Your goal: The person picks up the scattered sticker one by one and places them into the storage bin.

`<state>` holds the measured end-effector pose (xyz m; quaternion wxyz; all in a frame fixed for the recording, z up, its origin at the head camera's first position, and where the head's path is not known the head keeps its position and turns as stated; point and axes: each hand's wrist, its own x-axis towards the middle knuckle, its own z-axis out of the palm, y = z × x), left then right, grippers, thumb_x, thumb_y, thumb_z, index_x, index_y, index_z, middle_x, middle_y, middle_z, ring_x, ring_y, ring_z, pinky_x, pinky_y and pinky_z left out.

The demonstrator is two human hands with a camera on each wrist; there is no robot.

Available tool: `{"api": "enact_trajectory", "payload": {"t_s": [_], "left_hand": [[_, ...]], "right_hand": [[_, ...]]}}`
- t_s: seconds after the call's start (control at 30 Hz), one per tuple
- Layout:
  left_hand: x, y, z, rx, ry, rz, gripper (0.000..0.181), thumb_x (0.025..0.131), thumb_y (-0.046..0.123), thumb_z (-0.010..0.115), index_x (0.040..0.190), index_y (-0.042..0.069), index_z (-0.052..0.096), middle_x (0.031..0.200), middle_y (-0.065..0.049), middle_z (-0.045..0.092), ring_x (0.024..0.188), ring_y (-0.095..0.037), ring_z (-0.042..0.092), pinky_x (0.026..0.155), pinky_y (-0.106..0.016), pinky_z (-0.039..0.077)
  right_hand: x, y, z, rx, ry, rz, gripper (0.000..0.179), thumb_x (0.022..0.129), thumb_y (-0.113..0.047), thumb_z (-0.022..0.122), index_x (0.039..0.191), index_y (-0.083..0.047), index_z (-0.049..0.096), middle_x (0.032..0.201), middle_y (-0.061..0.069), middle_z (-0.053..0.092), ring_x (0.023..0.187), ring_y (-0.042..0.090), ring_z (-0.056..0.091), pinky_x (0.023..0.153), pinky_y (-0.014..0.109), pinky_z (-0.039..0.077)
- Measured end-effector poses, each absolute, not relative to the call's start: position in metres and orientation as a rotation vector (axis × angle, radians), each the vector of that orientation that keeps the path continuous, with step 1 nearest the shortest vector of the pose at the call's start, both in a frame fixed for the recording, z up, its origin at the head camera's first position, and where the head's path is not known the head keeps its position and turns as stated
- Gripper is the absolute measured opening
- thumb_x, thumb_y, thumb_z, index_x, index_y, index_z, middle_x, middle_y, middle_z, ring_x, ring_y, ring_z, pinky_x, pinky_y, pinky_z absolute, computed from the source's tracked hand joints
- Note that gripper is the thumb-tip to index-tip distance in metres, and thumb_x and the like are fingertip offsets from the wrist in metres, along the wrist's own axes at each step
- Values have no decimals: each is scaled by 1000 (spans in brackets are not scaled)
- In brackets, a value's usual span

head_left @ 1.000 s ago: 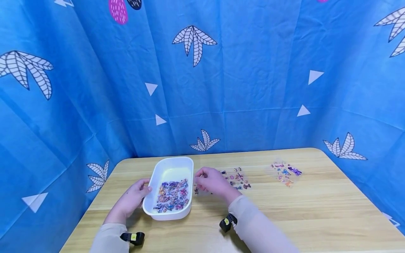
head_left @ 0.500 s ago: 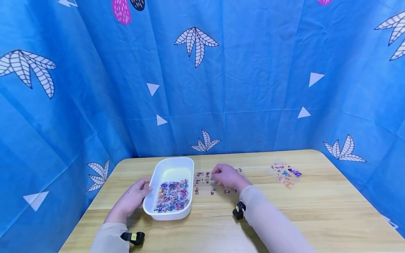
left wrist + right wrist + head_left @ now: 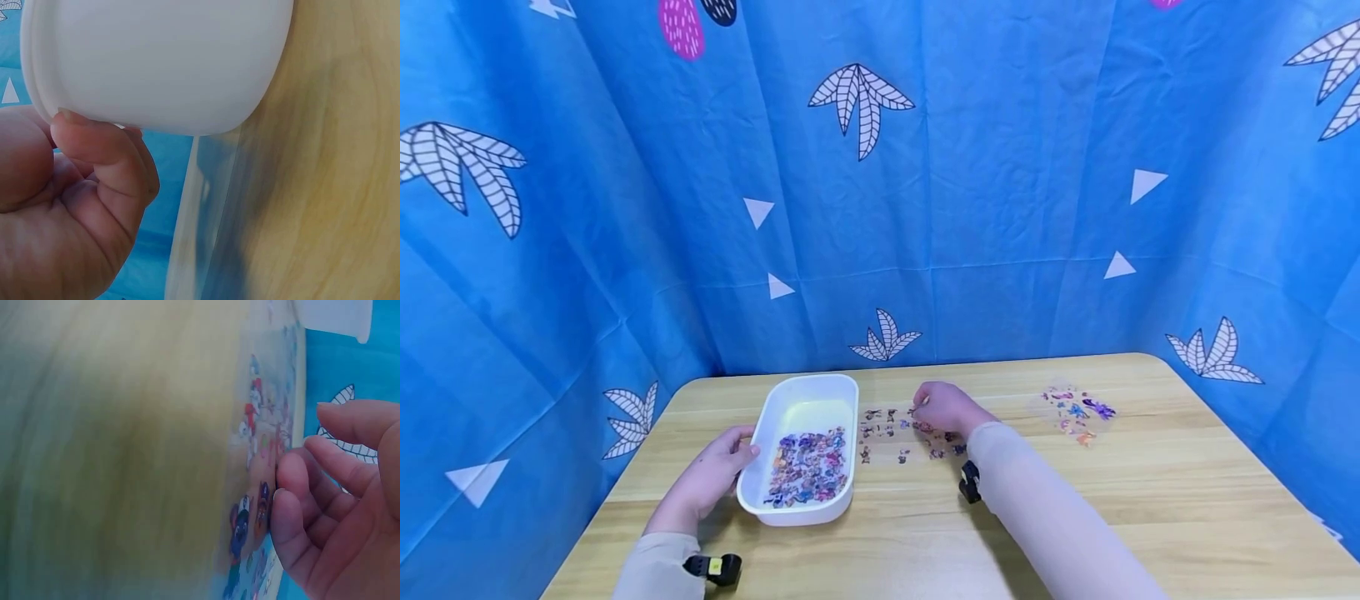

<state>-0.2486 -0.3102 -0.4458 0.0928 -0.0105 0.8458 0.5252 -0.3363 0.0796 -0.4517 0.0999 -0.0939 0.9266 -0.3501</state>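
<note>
My left hand point(image 3: 711, 467) grips the left side of a white plastic tub point(image 3: 812, 412), thumb on the rim; the left wrist view shows the thumb point(image 3: 75, 128) against its outer wall. Small colourful cut-out pieces point(image 3: 808, 468) cover the tub's near half. To its right, a clear sticker sheet point(image 3: 883, 454) with rows of little cartoon figures lies flat on the table. Over this sheet is my right hand point(image 3: 951, 408), hiding its far right part. In the right wrist view, the lower fingers point(image 3: 290, 519) touch the sheet, while thumb and index finger stand slightly apart with nothing visible between them.
Another clear sheet with coloured stickers point(image 3: 1075, 410) lies farther right on the wooden table point(image 3: 1150, 500). A blue patterned curtain point(image 3: 1000, 208) hangs behind the table and along both sides.
My right hand has moved from beside the tub's right rim rightward over the sticker sheet, uncovering the sheet's left part. The left hand and the tub have stayed in place.
</note>
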Motion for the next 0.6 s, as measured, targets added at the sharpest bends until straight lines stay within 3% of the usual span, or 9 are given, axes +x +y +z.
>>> {"api": "enact_trajectory", "payload": {"t_s": [0.3, 0.6], "left_hand": [[-248, -310, -447, -38, 2501, 1574, 48, 108, 22, 49, 150, 1, 39, 120, -18, 59, 97, -26, 65, 76, -42, 57], [-250, -310, -448, -66, 2510, 1575, 46, 107, 22, 49, 149, 4, 42, 121, -17, 60, 99, -26, 65, 78, -42, 56]], "right_hand": [[-337, 74, -451, -301, 2810, -792, 39, 88, -25, 79, 121, -13, 63, 121, 5, 65, 100, 22, 60, 94, 49, 49], [-342, 81, -452, -268, 2770, -809, 37, 87, -26, 82, 118, -18, 63, 117, 3, 64, 91, 21, 57, 86, 48, 49]]}}
